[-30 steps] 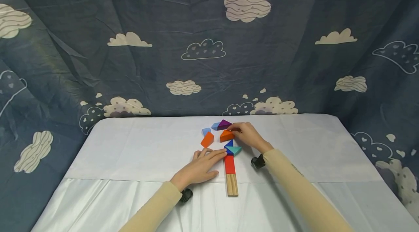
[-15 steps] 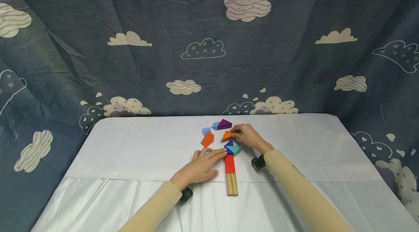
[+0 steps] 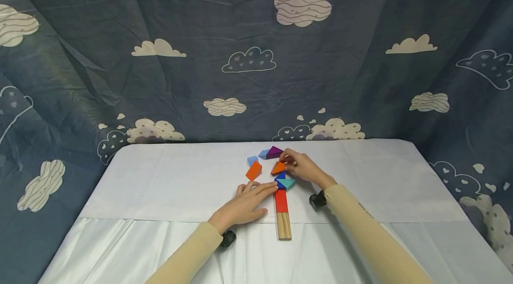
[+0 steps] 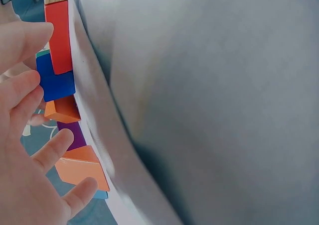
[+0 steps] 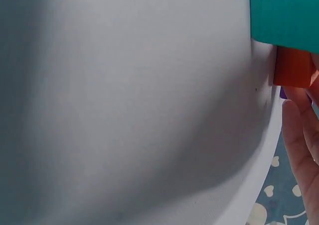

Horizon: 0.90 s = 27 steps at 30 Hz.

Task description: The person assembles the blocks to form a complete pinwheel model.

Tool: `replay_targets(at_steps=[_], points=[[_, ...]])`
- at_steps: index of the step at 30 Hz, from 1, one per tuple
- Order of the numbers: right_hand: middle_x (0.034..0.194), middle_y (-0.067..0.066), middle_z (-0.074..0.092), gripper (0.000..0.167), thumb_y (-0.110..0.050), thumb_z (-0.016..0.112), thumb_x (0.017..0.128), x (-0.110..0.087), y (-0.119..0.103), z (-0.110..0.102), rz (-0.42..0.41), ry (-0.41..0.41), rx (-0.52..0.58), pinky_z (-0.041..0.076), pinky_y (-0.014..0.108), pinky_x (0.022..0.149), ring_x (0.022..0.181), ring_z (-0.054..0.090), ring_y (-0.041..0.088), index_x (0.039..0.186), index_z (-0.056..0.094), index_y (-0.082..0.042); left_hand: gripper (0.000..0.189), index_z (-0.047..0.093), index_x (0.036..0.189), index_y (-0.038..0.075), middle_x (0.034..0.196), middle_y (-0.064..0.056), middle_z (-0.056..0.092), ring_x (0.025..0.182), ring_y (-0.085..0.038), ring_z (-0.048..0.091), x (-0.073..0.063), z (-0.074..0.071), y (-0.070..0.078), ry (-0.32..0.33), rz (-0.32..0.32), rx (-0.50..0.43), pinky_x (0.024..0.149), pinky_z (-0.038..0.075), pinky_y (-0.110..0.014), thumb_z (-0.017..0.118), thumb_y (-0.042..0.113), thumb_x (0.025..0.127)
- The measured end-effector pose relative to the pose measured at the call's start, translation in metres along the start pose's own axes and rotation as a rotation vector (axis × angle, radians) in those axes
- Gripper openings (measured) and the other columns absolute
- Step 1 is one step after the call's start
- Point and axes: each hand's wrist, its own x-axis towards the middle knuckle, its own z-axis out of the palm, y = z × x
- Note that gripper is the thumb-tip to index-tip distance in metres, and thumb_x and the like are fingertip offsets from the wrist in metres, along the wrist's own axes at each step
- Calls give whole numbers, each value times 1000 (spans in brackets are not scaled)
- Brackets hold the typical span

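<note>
In the head view, my left hand (image 3: 245, 204) lies with its fingers extended, the fingertips touching the left side of a blue block (image 3: 279, 184). My right hand (image 3: 303, 167) pinches an orange block (image 3: 278, 168), index finger at its far side and thumb at its right. That orange block sits just beyond a blue triangular block (image 3: 282, 175). A teal triangular block (image 3: 287, 183) meets the blue block on the right. Toward me, a red block (image 3: 281, 201) and a plain wooden block (image 3: 284, 226) continue the column. The left wrist view shows the straight fingers (image 4: 56, 146) beside the blocks.
A second orange block (image 3: 254, 171) lies left of the column. Farther back are a purple triangular block (image 3: 274, 152) and two light blue blocks, one (image 3: 252, 160) nearer the left. White cloth (image 3: 168, 186) covers the table; a cloud-patterned curtain (image 3: 240, 88) hangs behind.
The orange block at my right hand has turned and shifted slightly toward the blue triangular block. My right index finger has moved to its far side. My left hand has stayed still.
</note>
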Motion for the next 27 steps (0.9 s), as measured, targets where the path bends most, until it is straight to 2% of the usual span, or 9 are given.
replay_targets(at_steps=[5,11,16,21,24,27], points=[[113,11,64,31,8,58,89,-1,1,-1,-41,-27,-6,46,45,92,103,58,29,116,62,-5,62,30,152,23,156,10,21,132,-21,28,0,0,0,-2,1,-4,103,23,-48,58,28,96],[107,9,63,25,8,59,88,-2,2,0,-39,4,0,47,44,90,97,57,27,109,65,-4,62,30,151,22,156,9,22,132,-21,28,-1,0,0,1,5,-5,103,24,-47,58,27,96],[107,12,61,20,6,60,89,-2,1,1,-5,42,19,46,46,92,99,57,29,107,65,-2,62,31,151,22,156,9,22,132,-21,28,-1,0,0,3,7,-10,103,24,-46,58,27,96],[110,13,61,27,-6,60,94,-1,-2,1,53,8,-39,48,41,90,97,58,27,120,63,-1,62,31,151,22,156,8,22,132,-22,29,-1,0,0,1,4,-9,103,24,-47,58,27,96],[108,12,62,29,-10,61,94,0,-4,1,85,-7,-72,49,38,87,93,58,25,121,63,0,62,31,151,22,156,9,22,132,-22,29,0,0,0,-2,1,-10,103,24,-47,58,27,96],[110,13,62,27,-9,61,93,1,-5,0,83,-4,-73,49,39,88,93,58,26,119,63,-1,62,31,151,23,156,9,22,132,-21,28,0,0,-1,-3,-3,-9,103,24,-47,58,27,96]])
